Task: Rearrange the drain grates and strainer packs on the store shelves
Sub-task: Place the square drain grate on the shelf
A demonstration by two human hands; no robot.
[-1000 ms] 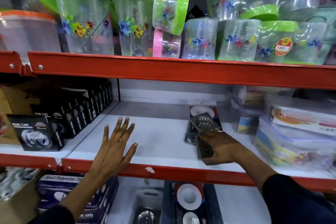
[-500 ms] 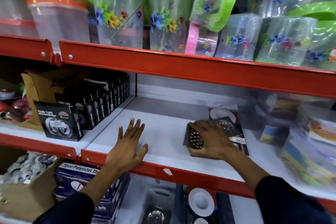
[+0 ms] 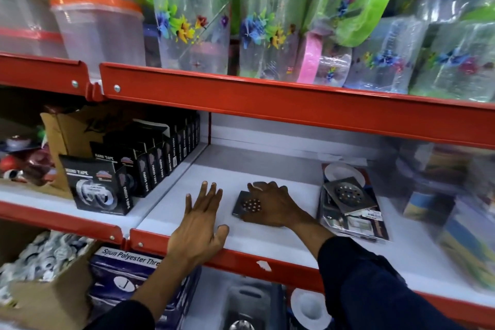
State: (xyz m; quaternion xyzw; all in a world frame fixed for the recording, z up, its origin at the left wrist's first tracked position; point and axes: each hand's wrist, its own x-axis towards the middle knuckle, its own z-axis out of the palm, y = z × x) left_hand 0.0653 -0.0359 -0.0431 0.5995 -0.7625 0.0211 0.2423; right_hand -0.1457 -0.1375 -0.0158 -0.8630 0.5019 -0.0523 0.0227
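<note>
A square metal drain grate (image 3: 247, 205) lies flat on the white middle shelf (image 3: 270, 169). My right hand (image 3: 273, 207) rests over its right side with fingers curled on its edges. My left hand (image 3: 202, 218) lies flat and spread on the shelf just left of the grate, thumb near the red front lip (image 3: 241, 258). To the right, a second square grate (image 3: 348, 194) sits tilted on top of strainer packs (image 3: 353, 222) in clear wrap. More strainer packs (image 3: 308, 308) show on the shelf below.
Black nano tape boxes (image 3: 134, 169) line the left of the shelf, beside a cardboard box (image 3: 67, 128). Wrapped plastic containers (image 3: 468, 209) crowd the right end. Green-lidded jars (image 3: 270, 21) fill the shelf above. Thread boxes (image 3: 126, 270) sit below.
My right hand has carried the grate leftward from the strainer pack pile to the open shelf beside my left hand and laid it flat. The view has shifted left.
</note>
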